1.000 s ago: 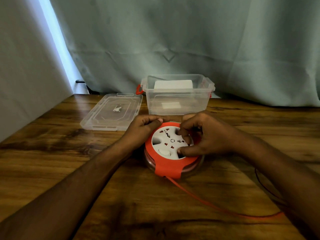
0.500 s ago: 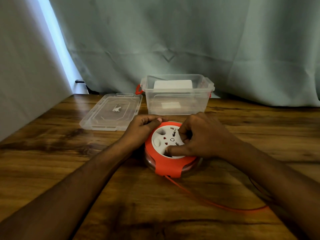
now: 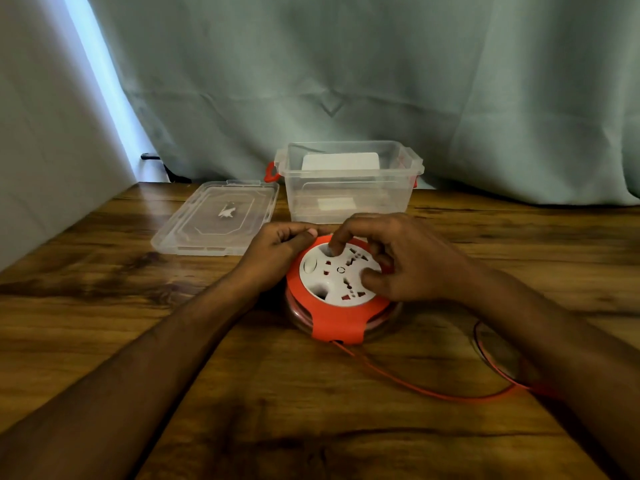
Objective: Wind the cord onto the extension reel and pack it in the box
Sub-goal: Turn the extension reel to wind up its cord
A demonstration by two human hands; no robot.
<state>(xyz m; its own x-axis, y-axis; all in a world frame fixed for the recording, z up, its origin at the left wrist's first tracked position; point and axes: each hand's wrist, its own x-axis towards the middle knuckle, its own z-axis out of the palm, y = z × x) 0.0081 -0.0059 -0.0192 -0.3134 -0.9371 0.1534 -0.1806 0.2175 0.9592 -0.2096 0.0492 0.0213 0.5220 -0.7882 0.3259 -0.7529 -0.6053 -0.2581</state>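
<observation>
Orange reel [image 3: 337, 320] (flat) under both hands, seemingly gripped.

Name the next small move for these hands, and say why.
Probably another turn of the white dial by the right hand, left hand steadying the reel: orange cord lies loose on the table.

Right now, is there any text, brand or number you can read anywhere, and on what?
None readable.
Extension reel face: only a small ring mark, no legible words.
Box: white labels, too blurred to tell any print.
Lid: a white mark, illegible.
</observation>
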